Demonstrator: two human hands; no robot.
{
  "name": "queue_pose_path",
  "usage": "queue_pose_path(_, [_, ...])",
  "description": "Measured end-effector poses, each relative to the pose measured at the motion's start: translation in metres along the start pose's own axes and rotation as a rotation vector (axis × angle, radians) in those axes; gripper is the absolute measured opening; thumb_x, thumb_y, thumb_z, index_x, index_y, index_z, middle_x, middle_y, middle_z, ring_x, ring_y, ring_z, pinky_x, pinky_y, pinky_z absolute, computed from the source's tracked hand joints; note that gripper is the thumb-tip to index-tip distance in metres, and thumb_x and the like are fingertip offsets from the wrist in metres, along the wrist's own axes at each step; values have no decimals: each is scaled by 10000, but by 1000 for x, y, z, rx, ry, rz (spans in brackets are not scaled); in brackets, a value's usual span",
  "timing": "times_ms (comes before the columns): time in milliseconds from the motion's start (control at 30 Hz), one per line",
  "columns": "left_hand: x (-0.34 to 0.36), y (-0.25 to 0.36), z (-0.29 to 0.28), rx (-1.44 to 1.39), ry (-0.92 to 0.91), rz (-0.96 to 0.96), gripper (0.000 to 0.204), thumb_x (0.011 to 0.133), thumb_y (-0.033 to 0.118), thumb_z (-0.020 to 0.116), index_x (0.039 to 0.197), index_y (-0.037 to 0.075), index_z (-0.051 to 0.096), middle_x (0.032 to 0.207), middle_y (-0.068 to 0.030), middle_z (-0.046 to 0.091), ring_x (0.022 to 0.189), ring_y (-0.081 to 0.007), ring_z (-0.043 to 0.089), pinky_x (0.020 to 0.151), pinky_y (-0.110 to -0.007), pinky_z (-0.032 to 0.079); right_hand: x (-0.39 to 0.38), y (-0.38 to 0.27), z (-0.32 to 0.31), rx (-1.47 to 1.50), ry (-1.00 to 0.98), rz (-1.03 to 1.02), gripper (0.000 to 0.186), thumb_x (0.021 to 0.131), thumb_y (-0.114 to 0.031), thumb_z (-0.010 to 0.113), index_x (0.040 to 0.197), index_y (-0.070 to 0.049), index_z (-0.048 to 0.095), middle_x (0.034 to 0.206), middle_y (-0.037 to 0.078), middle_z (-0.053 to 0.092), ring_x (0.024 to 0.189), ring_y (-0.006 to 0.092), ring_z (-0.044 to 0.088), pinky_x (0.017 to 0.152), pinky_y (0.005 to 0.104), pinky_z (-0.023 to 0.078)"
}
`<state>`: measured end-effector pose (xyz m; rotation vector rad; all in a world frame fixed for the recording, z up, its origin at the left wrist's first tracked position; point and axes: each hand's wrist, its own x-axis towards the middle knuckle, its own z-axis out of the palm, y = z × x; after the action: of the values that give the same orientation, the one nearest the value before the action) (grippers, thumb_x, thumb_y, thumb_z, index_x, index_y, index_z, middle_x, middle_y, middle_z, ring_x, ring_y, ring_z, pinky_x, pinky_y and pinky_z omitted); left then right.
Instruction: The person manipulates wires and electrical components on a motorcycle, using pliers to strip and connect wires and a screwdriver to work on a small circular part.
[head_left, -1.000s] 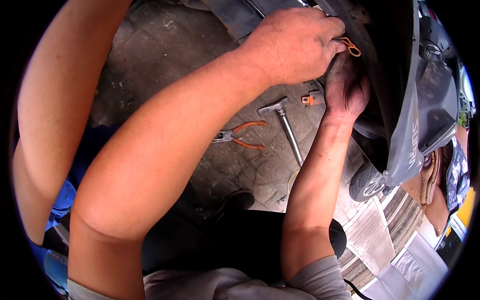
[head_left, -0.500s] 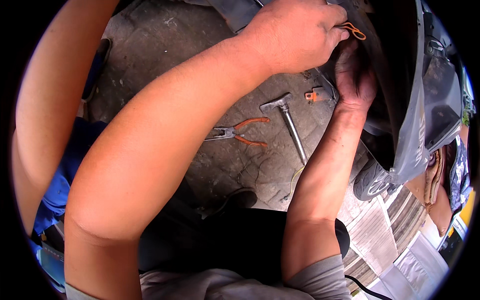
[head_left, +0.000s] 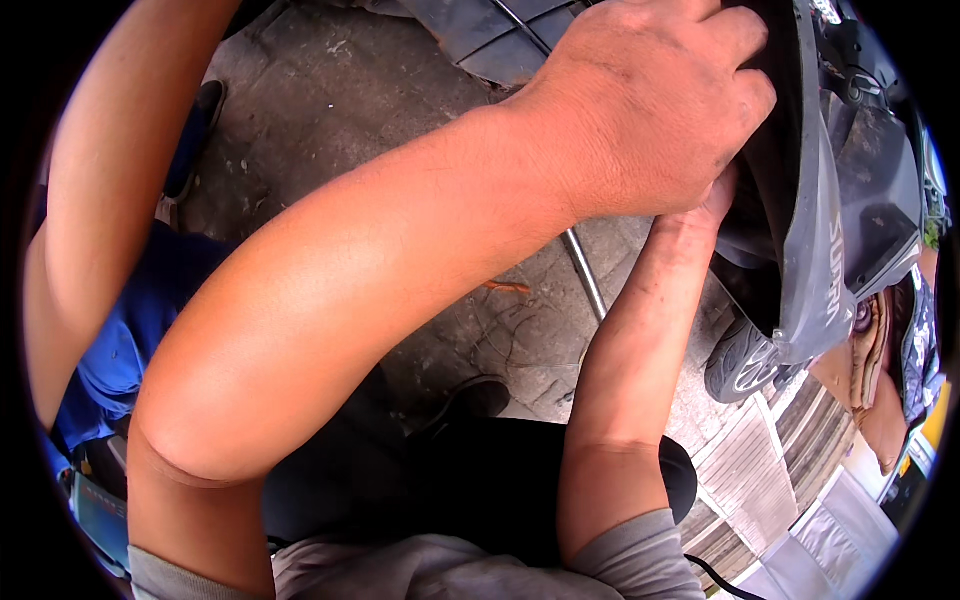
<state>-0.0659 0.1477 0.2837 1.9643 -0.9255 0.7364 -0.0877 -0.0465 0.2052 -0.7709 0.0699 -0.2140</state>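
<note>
My left hand (head_left: 645, 105) reaches across at the top right, its fingers curled against the dark body panel of a scooter (head_left: 815, 215). Its fingertips are hidden, so I cannot tell what they grip. My right forearm (head_left: 640, 340) rises beneath it. My right hand (head_left: 712, 200) is almost wholly covered by the left hand and lies against the same panel. On the ground below lie a metal tool shaft (head_left: 585, 275) and the orange handle of a pair of pliers (head_left: 505, 288), both partly hidden by my left arm.
The scooter's small wheel (head_left: 742, 362) stands on the cracked concrete floor (head_left: 330, 100). Another person's bare arm (head_left: 100, 200) and blue clothing (head_left: 130, 340) fill the left side. Striped mats (head_left: 760, 470) lie at the lower right. A dark shoe (head_left: 480, 398) rests near my knees.
The view has closed in on the scooter. My left hand moved up and right over the panel, and the small orange-handled thing in its fingers is no longer visible. My right hand slipped under it.
</note>
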Motion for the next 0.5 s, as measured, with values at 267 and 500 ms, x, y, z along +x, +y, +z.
queue_pose_path(267, [13,20,44,148,-145,107,285,818,235,635,960,51,801,975,-148,750,1075,-291,638,955,-462,463,-6,-13,-2,-248,4,-1,499,1017,-132,593,1488,-7,484,1527,152,521,1406,290,508,1175,438,433])
queue_pose_path(500, [21,26,57,337,-187,110,316,819,223,638,1031,55,801,1088,-146,759,1079,-291,671,1014,-445,456,-14,-28,-21,-405,-6,-12,525,1030,-193,617,1505,-20,474,1541,144,509,1406,286,512,1144,434,468])
